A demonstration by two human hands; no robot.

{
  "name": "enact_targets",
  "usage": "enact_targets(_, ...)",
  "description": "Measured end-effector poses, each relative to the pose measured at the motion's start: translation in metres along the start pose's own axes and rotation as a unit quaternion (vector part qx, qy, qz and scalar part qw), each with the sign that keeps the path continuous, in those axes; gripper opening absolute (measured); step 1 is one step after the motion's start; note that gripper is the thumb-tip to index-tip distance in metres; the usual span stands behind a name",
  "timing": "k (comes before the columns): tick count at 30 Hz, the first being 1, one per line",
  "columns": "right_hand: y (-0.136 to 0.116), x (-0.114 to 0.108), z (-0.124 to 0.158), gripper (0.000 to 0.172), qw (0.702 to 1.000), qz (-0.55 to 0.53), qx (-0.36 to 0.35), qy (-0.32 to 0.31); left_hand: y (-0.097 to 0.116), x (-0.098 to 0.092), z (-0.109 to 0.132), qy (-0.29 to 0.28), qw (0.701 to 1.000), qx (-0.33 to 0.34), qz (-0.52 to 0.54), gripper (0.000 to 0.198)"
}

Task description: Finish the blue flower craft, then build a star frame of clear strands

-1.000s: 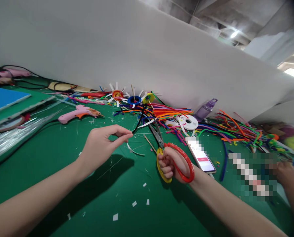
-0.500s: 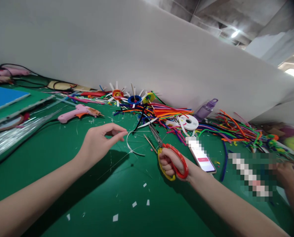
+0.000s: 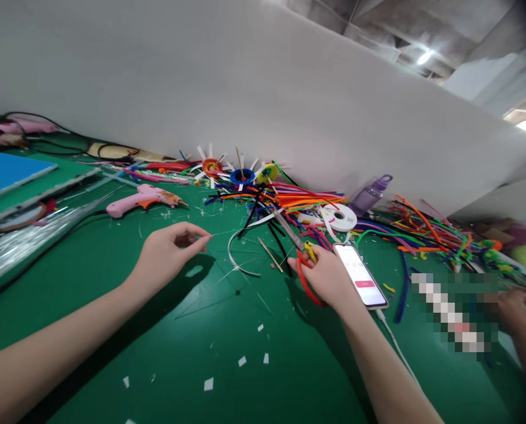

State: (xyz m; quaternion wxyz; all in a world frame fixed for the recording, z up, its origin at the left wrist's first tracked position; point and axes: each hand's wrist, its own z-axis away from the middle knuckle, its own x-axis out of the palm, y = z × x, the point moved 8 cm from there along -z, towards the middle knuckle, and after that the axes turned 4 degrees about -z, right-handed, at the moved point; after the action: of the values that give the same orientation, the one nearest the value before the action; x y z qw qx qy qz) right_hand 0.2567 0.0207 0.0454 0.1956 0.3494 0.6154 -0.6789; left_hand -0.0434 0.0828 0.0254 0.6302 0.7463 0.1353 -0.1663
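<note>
My left hand (image 3: 169,250) is pinched at the fingertips on a thin clear strand at the centre left. Near the strand's other end, a curved white strip (image 3: 232,253) stands among thin clear threads on the green table (image 3: 165,365). My right hand (image 3: 327,274) holds scissors (image 3: 304,280) with red and yellow handles, their blades pointing up and left towards the black pipe cleaners. A thin wooden stick (image 3: 270,255) lies between the strip and the scissors.
A pink glue gun (image 3: 141,200) lies at left. Behind are coloured pipe cleaners (image 3: 298,197), a white ribbon roll (image 3: 340,218) and a purple bottle (image 3: 371,195). A lit phone (image 3: 360,277) lies right, and another person's hand (image 3: 516,312) is at the far right.
My left hand has moved a little left, away from the white strip. My right hand has turned over with the scissors, and their handles have swung round.
</note>
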Motion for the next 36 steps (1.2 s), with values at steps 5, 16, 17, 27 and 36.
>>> enact_targets(5, 0.014, 0.007, -0.004, 0.022, 0.988, 0.152, -0.020, 0.035, -0.003, -0.008, 0.009, 0.038, 0.996, -0.046, 0.073, 0.018)
enact_targets(16, 0.037, 0.009, -0.008, 0.024, 0.973, 0.221, -0.031, 0.056, -0.053, -0.004, 0.020, 0.093, 0.863, -0.209, 0.451, 0.018)
enact_targets(17, 0.039, 0.010, -0.008, 0.027, 0.971, 0.227, -0.037, 0.059, -0.052, -0.003, 0.021, 0.089, 0.857, -0.210, 0.461, 0.021)
enact_targets(27, -0.012, -0.005, 0.011, 0.031, 0.941, 0.204, -0.203, 0.177, -0.044, -0.008, 0.027, 0.104, 0.903, -0.178, 0.376, 0.028)
enact_targets(36, -0.115, 0.036, 0.033, 0.020, 0.953, -0.075, -0.292, -0.037, 0.005, 0.012, 0.046, 0.043, 0.934, -0.125, 0.331, 0.040)
